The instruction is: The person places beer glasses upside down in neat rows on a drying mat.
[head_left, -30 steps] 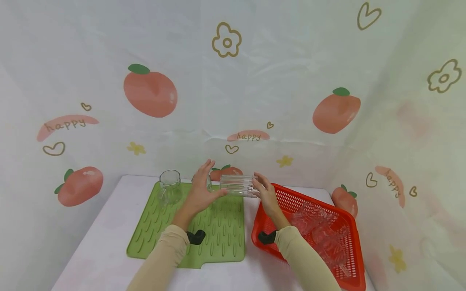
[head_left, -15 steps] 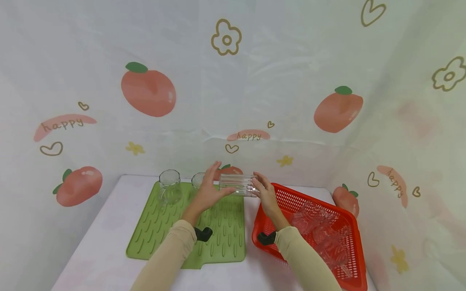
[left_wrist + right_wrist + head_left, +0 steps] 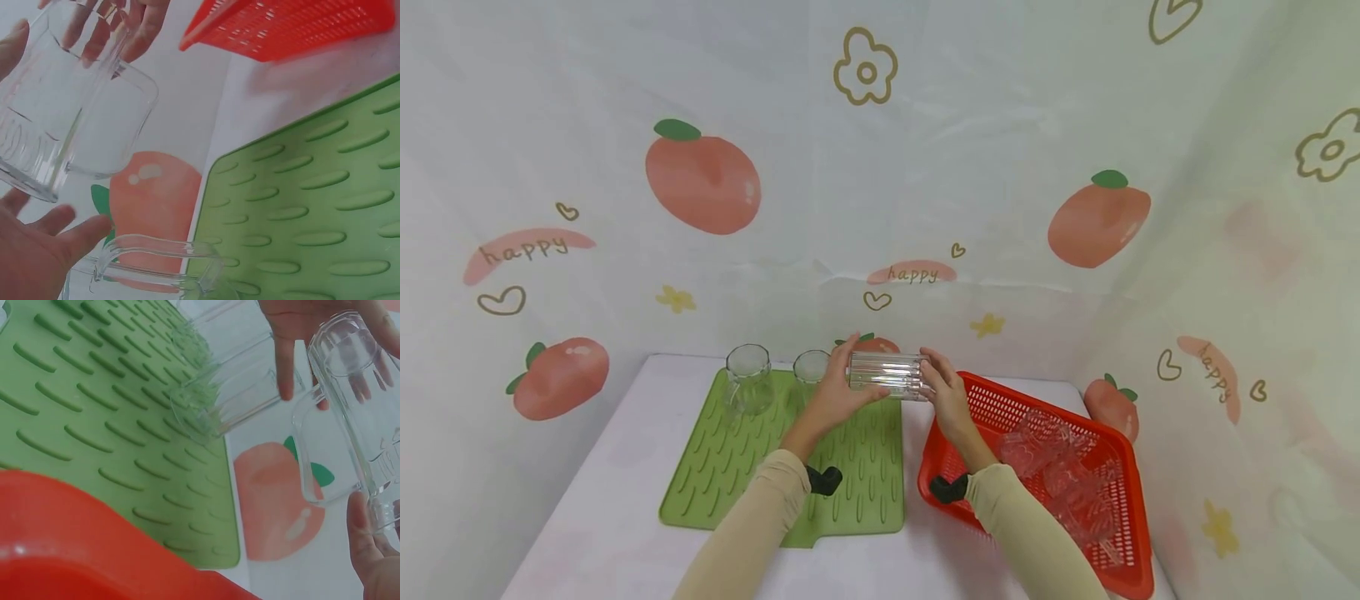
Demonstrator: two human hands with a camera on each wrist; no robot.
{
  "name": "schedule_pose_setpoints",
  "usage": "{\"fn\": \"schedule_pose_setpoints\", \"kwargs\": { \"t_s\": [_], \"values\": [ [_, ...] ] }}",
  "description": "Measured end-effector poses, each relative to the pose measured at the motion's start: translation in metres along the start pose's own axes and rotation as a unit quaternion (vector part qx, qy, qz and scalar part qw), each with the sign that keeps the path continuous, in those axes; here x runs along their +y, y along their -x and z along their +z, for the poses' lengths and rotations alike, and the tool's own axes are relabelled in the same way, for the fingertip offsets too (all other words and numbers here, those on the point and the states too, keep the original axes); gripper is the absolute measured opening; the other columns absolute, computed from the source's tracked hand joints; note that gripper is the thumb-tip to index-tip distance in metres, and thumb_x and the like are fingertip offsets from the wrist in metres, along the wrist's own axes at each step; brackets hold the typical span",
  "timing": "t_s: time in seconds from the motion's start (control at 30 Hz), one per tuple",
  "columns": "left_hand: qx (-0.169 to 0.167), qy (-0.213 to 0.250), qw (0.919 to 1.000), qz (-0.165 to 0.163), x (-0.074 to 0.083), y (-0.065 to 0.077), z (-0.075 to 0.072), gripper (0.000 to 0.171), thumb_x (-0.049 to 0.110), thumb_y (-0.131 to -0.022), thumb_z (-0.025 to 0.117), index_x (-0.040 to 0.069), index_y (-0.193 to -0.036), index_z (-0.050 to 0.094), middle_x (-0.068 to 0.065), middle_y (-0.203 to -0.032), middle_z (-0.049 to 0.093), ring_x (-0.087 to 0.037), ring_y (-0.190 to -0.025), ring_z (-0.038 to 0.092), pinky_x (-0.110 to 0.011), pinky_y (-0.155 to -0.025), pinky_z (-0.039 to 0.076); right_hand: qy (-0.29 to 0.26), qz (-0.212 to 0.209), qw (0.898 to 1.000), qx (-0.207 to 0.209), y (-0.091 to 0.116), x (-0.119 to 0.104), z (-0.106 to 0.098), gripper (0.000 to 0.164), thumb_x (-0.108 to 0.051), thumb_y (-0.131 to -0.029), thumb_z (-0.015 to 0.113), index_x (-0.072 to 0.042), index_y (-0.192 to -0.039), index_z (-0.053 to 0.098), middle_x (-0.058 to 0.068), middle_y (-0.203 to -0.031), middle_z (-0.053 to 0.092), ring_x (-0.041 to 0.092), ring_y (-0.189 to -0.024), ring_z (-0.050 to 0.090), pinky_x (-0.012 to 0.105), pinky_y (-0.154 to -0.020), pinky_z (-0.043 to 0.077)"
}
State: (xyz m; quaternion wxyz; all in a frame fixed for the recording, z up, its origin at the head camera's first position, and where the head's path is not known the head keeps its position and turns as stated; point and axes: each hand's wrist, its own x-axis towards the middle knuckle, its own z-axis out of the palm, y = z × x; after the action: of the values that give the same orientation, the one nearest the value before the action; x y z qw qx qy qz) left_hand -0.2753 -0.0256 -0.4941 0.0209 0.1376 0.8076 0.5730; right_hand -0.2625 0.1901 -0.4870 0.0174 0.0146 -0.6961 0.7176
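A clear glass mug [image 3: 887, 372] with ribbed sides lies sideways in the air over the back right corner of the green drying mat [image 3: 737, 475]. My right hand [image 3: 949, 404] grips its right end between thumb and fingers. Around the left end, my left hand [image 3: 835, 396] has its fingers straight and spread, the thumb lying along the glass. In the left wrist view the mug's handle [image 3: 134, 119] faces the mat side, and the left fingers [image 3: 53, 240] are close by the near end. Two more glass mugs stand on the mat: one at the far left [image 3: 749, 383], one [image 3: 808, 367] partly behind my left hand.
A red plastic basket [image 3: 1138, 500] stands at the right on the white table [image 3: 625, 417], holding several clear glass pieces [image 3: 1063, 467]. A fruit-patterned curtain [image 3: 820, 200] closes off the back and sides.
My left hand has moved right, closer around the mug's left end, uncovering more of the mug behind it. My right hand and the held mug have stayed nearly in place.
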Motion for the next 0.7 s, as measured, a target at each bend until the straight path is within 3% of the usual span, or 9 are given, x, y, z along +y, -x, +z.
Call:
{"fn": "schedule_pose_setpoints", "kwargs": {
  "t_s": [0.27,0.47,0.7],
  "values": [
    [-0.005,0.073,0.9972,-0.017,0.0052,0.0030,0.0025,0.111,0.037,-0.082,0.087,0.036,-0.163,0.011,-0.014,-0.161,0.033,-0.037,-0.140,0.047,-0.058,-0.112,0.045,0.033,-0.003,0.999,-0.019,0.0022,0.0030,0.0012,0.052,-0.032,-0.109,0.047,-0.008,-0.154,0.042,0.017,-0.148,0.051,0.018,-0.116,0.061,0.025,-0.096,0.055],
    [0.016,0.053,0.9985,-0.001,0.0073,0.0040,0.0028,0.109,0.032,-0.081,0.088,0.033,-0.163,0.015,-0.012,-0.155,0.037,-0.039,-0.140,0.047,-0.061,-0.112,0.043,0.081,0.006,0.996,-0.025,0.0034,0.0012,0.0035,0.052,-0.033,-0.108,0.051,-0.014,-0.155,0.042,0.015,-0.151,0.053,0.032,-0.121,0.062,0.043,-0.103,0.056],
    [0.029,0.026,0.9989,0.026,0.0068,0.0045,0.0024,0.102,0.032,-0.082,0.087,0.026,-0.162,0.024,-0.014,-0.156,0.033,-0.040,-0.136,0.046,-0.061,-0.109,0.045,0.095,0.016,0.995,-0.038,0.0059,-0.0010,0.0069,0.056,-0.030,-0.105,0.058,-0.015,-0.156,0.040,0.018,-0.155,0.049,0.036,-0.127,0.061,0.047,-0.103,0.056]
  ]
}}
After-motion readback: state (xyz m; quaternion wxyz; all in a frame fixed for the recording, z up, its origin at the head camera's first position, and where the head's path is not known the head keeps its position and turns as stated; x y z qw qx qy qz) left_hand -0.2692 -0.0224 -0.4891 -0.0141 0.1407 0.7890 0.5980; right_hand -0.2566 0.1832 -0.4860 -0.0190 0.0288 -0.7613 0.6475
